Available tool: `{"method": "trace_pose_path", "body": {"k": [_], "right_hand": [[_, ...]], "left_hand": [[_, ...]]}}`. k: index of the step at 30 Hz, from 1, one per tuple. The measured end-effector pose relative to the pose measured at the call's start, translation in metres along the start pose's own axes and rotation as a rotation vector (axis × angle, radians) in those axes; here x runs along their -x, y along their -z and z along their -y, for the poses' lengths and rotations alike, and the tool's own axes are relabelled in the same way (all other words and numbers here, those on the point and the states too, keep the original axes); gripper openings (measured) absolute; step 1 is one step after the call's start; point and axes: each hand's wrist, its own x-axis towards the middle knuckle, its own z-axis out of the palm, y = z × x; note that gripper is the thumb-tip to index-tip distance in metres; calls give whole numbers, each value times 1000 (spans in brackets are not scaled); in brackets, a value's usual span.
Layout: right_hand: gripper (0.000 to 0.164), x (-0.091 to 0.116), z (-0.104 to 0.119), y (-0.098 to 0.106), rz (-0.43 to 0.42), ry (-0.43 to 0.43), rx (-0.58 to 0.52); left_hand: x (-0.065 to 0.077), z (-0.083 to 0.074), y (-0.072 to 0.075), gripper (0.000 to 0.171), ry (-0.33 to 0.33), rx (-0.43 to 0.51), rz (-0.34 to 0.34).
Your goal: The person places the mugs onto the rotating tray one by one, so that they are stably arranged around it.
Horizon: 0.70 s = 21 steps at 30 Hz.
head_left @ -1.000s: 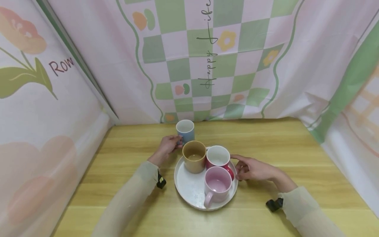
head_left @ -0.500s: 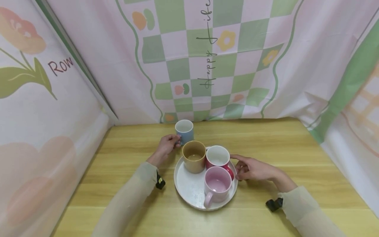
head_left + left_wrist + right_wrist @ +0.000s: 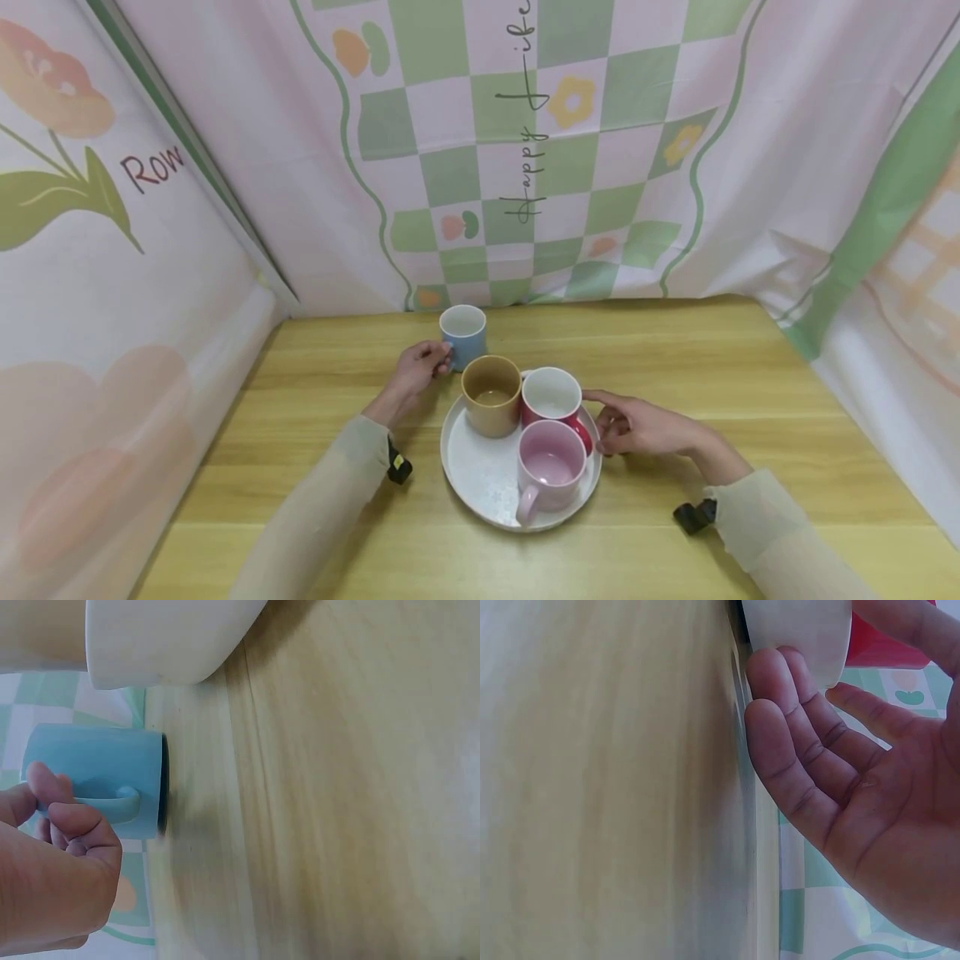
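Behind the tray, my left hand (image 3: pixel 423 367) pinches the handle of a light blue mug (image 3: pixel 112 761). The mug is upright; whether its base touches the table or hovers just above cannot be told. My right hand (image 3: pixel 637 427) is at the right rim of a round white tray (image 3: pixel 480 492), fingers loosely bent. Its fingertips (image 3: pixel 772 679) lie against or very near the tray's side, and one finger reaches toward the red mug (image 3: pixel 551 400). On the tray stand that mug, white inside, a tan mug (image 3: pixel 491 400) and a pink mug (image 3: pixel 553 467), handle toward me.
The wooden table (image 3: pixel 337 533) runs back to a hanging cloth (image 3: pixel 502 167) with green checks, close behind the blue mug. More printed cloth (image 3: pixel 172 275) closes off the left side, and another cloth (image 3: pixel 885 217) the right.
My left hand has shifted a little to the left with the blue mug, away from the tan mug. The right hand, the tray and its mugs have stayed in place.
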Motion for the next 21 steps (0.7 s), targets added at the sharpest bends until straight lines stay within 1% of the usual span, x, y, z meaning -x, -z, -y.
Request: {"method": "trace_pose_path", "body": {"k": [5, 13, 21], "right_hand": [[80, 0, -1, 0, -3, 3, 11], [80, 0, -1, 0, -5, 1, 9], [81, 1, 0, 0, -1, 7, -7]], "left_hand": [[3, 1, 3, 19, -4, -1, -1], [11, -1, 6, 20, -34, 22, 16], [21, -4, 15, 18, -54, 7, 30]]}}
